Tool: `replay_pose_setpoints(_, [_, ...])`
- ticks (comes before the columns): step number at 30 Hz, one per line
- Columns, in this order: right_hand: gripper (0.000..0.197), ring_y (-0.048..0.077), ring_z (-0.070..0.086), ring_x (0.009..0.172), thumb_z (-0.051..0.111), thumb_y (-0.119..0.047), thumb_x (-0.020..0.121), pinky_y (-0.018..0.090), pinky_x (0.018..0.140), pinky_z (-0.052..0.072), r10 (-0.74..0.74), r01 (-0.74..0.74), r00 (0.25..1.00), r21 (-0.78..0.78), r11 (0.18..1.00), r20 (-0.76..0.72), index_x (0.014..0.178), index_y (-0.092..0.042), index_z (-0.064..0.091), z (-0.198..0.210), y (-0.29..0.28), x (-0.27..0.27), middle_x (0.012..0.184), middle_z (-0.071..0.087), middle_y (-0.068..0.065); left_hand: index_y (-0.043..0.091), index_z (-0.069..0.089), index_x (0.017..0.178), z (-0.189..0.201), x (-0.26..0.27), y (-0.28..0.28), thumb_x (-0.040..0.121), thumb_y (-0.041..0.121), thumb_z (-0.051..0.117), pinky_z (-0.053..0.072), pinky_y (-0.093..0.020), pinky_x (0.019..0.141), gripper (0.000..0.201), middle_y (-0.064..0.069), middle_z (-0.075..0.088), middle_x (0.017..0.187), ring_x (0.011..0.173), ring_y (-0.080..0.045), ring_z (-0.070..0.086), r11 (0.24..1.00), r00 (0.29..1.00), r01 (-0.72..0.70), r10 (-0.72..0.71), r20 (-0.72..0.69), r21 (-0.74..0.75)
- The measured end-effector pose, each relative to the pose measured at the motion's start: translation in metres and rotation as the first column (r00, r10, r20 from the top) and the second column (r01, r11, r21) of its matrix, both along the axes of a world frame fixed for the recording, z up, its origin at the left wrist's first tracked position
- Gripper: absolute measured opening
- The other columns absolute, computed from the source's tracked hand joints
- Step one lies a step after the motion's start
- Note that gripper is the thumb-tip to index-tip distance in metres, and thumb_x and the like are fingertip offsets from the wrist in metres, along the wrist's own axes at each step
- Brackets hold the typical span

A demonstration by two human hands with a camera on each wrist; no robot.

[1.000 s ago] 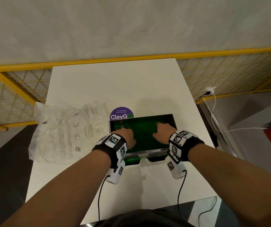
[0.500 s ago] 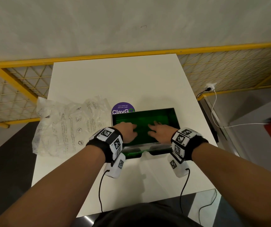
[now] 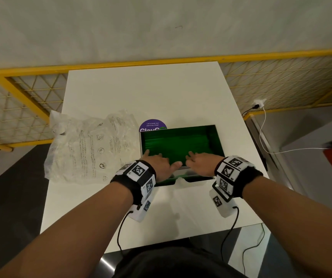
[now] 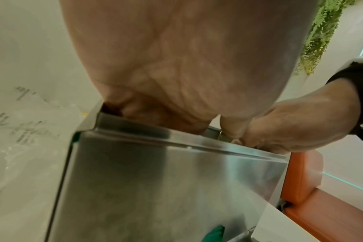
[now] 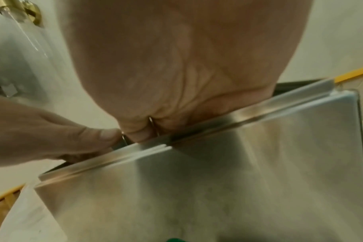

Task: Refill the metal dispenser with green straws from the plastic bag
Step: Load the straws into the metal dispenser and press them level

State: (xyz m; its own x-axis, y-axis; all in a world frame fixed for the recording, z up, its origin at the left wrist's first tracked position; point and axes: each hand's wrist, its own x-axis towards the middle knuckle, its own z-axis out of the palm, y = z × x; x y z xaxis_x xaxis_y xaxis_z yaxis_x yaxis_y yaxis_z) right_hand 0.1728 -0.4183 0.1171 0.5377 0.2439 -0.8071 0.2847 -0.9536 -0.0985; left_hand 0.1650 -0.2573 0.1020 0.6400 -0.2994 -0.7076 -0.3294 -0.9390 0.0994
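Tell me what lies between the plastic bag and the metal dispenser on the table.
Only bare white table separates the bag from the dispenser in the head view; a purple round sticker sits at the far end of that gap.

Lighting is dim, warm and even overhead, casting soft shadows on the white table; the head view bows at its edges, while both wrist views are blurred, with dull glare across the metal dispenser.
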Motion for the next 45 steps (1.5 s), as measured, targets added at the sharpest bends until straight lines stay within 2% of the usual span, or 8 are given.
replay_pose_setpoints(8, [0.040, 0.036, 0.028, 0.139, 0.026, -0.013, 0.103, 0.041, 0.110, 0.028, 0.063, -0.063, 0.996, -0.004, 0.998, 0.070, 0.138, 0.005, 0.031, 0.005, 0.002, -0.003, 0.150, 0.025, 0.027, 0.011, 0.028, 0.144, 0.010, -0.005, -0.003, 0.097, 0.052, 0.005, 0.010, -0.050, 0.116, 0.066, -0.014, 0.033, 0.150, 0.141, -0.025, 0.025, 1.000, 1.000, -0.010, 0.010, -0.026, 0.000])
replay_pose_setpoints(12, [0.045, 0.036, 0.026, 0.140, 0.024, -0.019, 0.103, 0.043, 0.113, 0.025, 0.018, -0.022, 0.997, 0.054, 0.998, 0.079, 0.143, 0.000, 0.028, 0.005, 0.001, -0.008, 0.154, 0.020, 0.021, 0.013, 0.052, 0.121, 0.009, -0.003, 0.001, 0.098, 0.049, 0.009, 0.024, -0.050, 0.110, 0.060, -0.014, 0.059, 0.117, 0.116, -0.028, 0.051, 0.990, 0.997, -0.078, 0.074, -0.039, -0.115])
replay_pose_setpoints(15, [0.034, 0.023, 0.051, 0.106, 0.034, -0.029, 0.099, 0.040, 0.093, 0.041, -0.174, 0.026, 0.902, 0.353, 0.935, 0.395, 0.120, -0.010, 0.054, 0.009, 0.003, -0.023, 0.118, 0.054, 0.007, 0.012, 0.055, 0.096, 0.013, 0.003, 0.012, 0.101, 0.039, 0.022, 0.043, -0.037, 0.088, 0.043, -0.012, 0.062, 0.093, 0.091, -0.029, 0.057, 0.913, 0.983, -0.168, 0.185, 0.012, -0.373])
replay_pose_setpoints(18, [0.019, 0.019, 0.052, 0.082, 0.045, -0.029, 0.093, 0.031, 0.071, 0.041, -0.140, -0.089, 0.875, 0.439, 0.894, 0.463, 0.098, -0.016, 0.057, 0.007, 0.016, -0.051, 0.091, 0.055, 0.000, 0.012, 0.054, 0.126, 0.013, 0.011, 0.025, 0.101, 0.036, 0.027, 0.043, -0.038, 0.097, 0.044, -0.014, 0.060, 0.123, 0.114, -0.032, 0.054, 0.890, 0.969, -0.189, 0.237, 0.069, -0.415])
replay_pose_setpoints(22, [0.044, 0.027, 0.054, 0.115, 0.044, -0.035, 0.094, 0.037, 0.094, 0.047, -0.009, -0.019, 0.992, 0.232, 0.973, 0.123, 0.137, -0.028, 0.043, -0.027, 0.027, -0.065, 0.134, 0.054, 0.007, 0.017, 0.038, 0.142, 0.012, 0.008, 0.031, 0.101, 0.038, 0.028, 0.032, -0.034, 0.107, 0.047, -0.007, 0.045, 0.144, 0.132, -0.027, 0.041, 0.937, 0.986, -0.133, 0.158, 0.053, -0.322])
replay_pose_setpoints(26, [0.060, 0.028, 0.042, 0.131, 0.045, -0.035, 0.095, 0.034, 0.105, 0.038, 0.007, -0.010, 1.000, 0.200, 0.980, 0.019, 0.149, -0.031, 0.020, -0.057, 0.048, -0.062, 0.151, 0.034, 0.008, 0.015, 0.039, 0.142, 0.010, 0.003, 0.031, 0.101, 0.036, 0.029, 0.025, -0.034, 0.112, 0.047, -0.006, 0.045, 0.144, 0.134, -0.027, 0.037, 0.932, 0.984, -0.133, 0.165, 0.068, -0.336])
replay_pose_setpoints(36, [0.081, 0.033, 0.057, 0.108, 0.044, -0.025, 0.093, 0.035, 0.080, 0.047, -0.032, 0.038, 0.999, 0.197, 0.980, -0.031, 0.149, -0.020, -0.015, -0.085, 0.080, -0.061, 0.139, 0.047, 0.016, 0.015, 0.038, 0.142, 0.002, 0.004, 0.031, 0.101, 0.037, 0.030, 0.009, -0.032, 0.119, 0.048, -0.011, 0.051, 0.138, 0.137, -0.024, 0.035, 0.928, 0.981, -0.146, 0.180, 0.071, -0.343])
replay_pose_setpoints(45, [0.067, 0.032, 0.048, 0.124, 0.047, -0.028, 0.093, 0.038, 0.102, 0.043, -0.084, 0.083, 0.996, 0.228, 0.970, -0.009, 0.150, -0.018, 0.013, -0.086, 0.056, -0.059, 0.145, 0.041, 0.015, 0.015, 0.038, 0.142, -0.006, 0.005, 0.032, 0.101, 0.037, 0.030, 0.004, -0.030, 0.117, 0.047, -0.008, 0.048, 0.141, 0.134, -0.019, 0.039, 0.931, 0.983, -0.115, 0.158, 0.098, -0.345])
